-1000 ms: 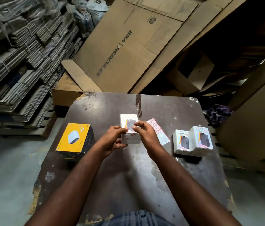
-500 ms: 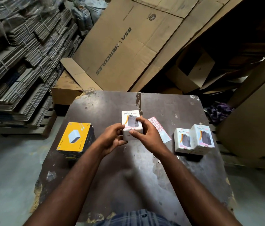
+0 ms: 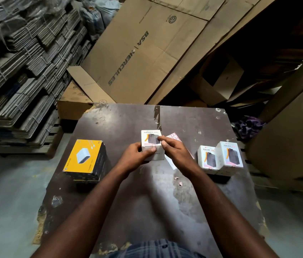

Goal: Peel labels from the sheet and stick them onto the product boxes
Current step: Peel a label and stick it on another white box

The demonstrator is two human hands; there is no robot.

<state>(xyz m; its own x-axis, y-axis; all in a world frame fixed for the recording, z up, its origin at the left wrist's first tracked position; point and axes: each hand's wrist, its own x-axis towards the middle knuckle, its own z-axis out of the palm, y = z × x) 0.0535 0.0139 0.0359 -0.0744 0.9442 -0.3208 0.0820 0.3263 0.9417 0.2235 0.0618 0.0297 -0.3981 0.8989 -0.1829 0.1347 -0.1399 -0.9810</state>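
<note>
A white product box [image 3: 149, 140] marked HALLEY sits at the middle of the dark table [image 3: 199, 127], printed face up. My left hand [image 3: 134, 154] grips its left side, thumb pressing on a small pink label at the box's near top edge. My right hand [image 3: 174, 150] holds the box's right side, fingers lying on its top face. The pink and white label sheet [image 3: 174, 137] lies just right of the box, mostly hidden under my right hand. Two more white HALLEY boxes [image 3: 207, 158] [image 3: 229, 155] stand side by side at the right.
A yellow and black box stack [image 3: 83, 158] sits on the table's left part. Small paper scraps [image 3: 177, 180] lie near my right wrist. Flattened cartons [image 3: 147, 49] lean behind the table, and bundled cardboard stacks [image 3: 16, 71] fill the left. A brown carton wall [image 3: 286, 146] stands at the right.
The box has been tipped so its printed face now points up. My left thumb has moved onto the label at the near edge, and my right hand has slid to the box's right side.
</note>
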